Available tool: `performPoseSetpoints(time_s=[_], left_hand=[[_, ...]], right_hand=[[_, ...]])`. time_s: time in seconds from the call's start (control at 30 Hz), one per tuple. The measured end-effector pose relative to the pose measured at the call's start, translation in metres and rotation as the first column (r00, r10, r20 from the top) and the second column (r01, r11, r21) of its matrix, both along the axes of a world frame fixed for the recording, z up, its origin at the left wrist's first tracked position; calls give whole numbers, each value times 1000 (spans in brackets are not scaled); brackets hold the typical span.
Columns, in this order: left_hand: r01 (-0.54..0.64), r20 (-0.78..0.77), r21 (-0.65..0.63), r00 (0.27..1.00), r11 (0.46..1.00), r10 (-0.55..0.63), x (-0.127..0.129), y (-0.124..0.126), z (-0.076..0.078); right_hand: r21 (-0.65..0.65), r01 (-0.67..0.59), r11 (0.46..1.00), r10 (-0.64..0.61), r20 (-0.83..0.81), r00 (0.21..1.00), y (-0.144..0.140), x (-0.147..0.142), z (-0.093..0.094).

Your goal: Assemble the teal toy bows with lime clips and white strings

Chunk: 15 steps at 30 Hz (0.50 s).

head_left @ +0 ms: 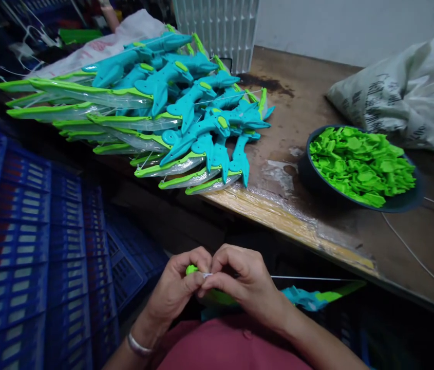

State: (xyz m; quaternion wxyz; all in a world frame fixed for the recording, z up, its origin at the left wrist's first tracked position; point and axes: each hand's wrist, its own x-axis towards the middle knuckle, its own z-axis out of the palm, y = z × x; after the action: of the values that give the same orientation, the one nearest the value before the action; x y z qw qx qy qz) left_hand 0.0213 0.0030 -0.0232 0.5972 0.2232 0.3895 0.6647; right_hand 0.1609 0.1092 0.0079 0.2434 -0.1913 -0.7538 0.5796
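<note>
Low in the head view, my left hand (176, 288) and my right hand (240, 280) meet over my lap. Both pinch the green tip of a teal and green toy bow (309, 298), which lies across my lap and reaches to the right. My right fingers also pinch a thin white string (309, 278) that runs taut rightward from that tip. A silver bracelet sits on my left wrist. A big pile of finished teal and green toy bows (170, 108) lies on the wooden table (317, 103) above my hands.
A dark bowl (313, 180) heaped with small green plastic parts (359, 164) stands on the table at right. Behind it lies a grey plastic sack (405, 87). Blue crates (27, 246) are stacked at left. A white basket (220, 25) stands at the back.
</note>
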Motion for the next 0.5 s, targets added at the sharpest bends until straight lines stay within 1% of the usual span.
performPoseSetpoints(time_s=[0.07,0.2,0.3,0.37,0.4,0.47,0.5], left_hand=[[9,-6,-16,1000,1000,-9,0,2,1],[-50,-74,-96,996,994,43,4,2,3],[-87,-98,-134,992,987,74,7,2,3],[-90,-82,-133,993,987,79,8,2,3],[-87,-64,-132,995,987,79,9,3,4],[-71,-16,-129,997,989,69,10,5,5],[-66,6,-129,998,989,67,11,7,5]], right_hand=[[71,-22,997,24,-23,999,2,1,-3],[244,-15,970,29,-54,998,3,3,-4],[258,-51,965,53,1,999,3,4,7],[246,-85,965,75,47,996,2,5,15],[263,-87,961,77,48,996,2,5,18],[350,-69,934,71,9,997,2,7,18],[414,-52,909,66,-19,998,2,8,15]])
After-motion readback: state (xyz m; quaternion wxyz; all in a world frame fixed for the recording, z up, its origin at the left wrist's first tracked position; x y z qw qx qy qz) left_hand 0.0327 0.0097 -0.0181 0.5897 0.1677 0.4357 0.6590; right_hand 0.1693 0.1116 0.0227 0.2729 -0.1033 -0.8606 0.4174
